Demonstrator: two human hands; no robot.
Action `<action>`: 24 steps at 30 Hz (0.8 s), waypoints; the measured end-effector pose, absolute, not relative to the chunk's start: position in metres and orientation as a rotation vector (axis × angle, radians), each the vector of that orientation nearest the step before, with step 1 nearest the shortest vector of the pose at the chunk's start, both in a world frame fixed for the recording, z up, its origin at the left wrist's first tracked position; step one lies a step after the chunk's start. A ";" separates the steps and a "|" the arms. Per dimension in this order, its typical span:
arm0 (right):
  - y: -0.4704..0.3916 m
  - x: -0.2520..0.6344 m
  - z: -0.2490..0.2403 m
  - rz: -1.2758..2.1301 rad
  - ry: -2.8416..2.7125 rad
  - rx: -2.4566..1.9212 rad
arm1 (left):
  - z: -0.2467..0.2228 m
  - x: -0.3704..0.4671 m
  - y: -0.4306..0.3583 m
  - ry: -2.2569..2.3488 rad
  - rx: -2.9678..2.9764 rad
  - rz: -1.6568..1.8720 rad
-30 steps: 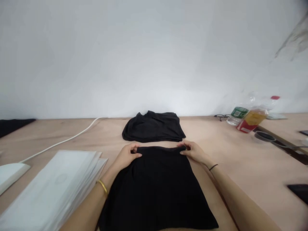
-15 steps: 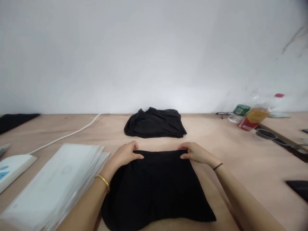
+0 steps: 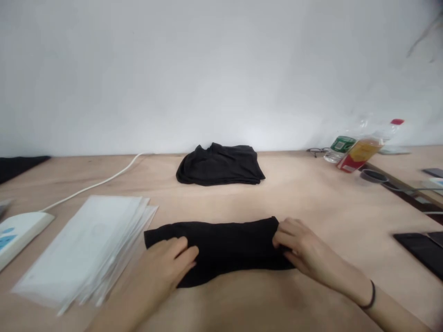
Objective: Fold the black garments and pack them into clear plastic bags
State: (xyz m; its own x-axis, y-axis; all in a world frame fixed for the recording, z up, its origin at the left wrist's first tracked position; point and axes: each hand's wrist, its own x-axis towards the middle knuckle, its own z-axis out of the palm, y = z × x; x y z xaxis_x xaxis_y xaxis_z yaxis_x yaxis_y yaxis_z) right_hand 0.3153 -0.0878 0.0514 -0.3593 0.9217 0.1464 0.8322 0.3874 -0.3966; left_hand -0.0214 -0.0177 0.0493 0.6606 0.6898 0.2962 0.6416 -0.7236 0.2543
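A black cloth (image 3: 228, 246) lies folded over into a low, wide strip at the front of the wooden table. My left hand (image 3: 165, 265) is closed at its left end, with fingers curled onto the fabric and their tips partly hidden. On the opposite end, my right hand (image 3: 302, 244) pinches the right edge, which bunches under the fingers. Behind the strip, a stack of folded black cloth (image 3: 221, 167) rests near the wall, touched by neither hand.
Clear plastic bags (image 3: 79, 244) are stacked at left, beside a white power strip (image 3: 24, 230) with a white cord. On the right are a clear bottle with a green label (image 3: 341, 146), a red-and-yellow labelled bottle (image 3: 360, 154), glasses (image 3: 316, 151), a tape roll (image 3: 374, 176) and a dark phone (image 3: 420, 249).
The front cloth has gone from a spread-out sheet to a narrower folded strip. Both hands have left its far edge and come nearer, now at its two ends. My view has tilted slightly.
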 end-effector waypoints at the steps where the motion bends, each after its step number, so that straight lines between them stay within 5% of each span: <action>1: -0.096 0.314 0.049 0.357 -2.346 -1.565 | 0.045 -0.024 -0.023 1.076 2.784 0.462; 10: -0.101 0.277 0.029 0.147 -2.315 -1.509 | 0.067 -0.085 0.000 1.347 2.433 0.507; 24: -0.065 0.286 -0.018 0.101 -2.408 -1.586 | 0.018 -0.055 0.030 1.511 1.505 1.007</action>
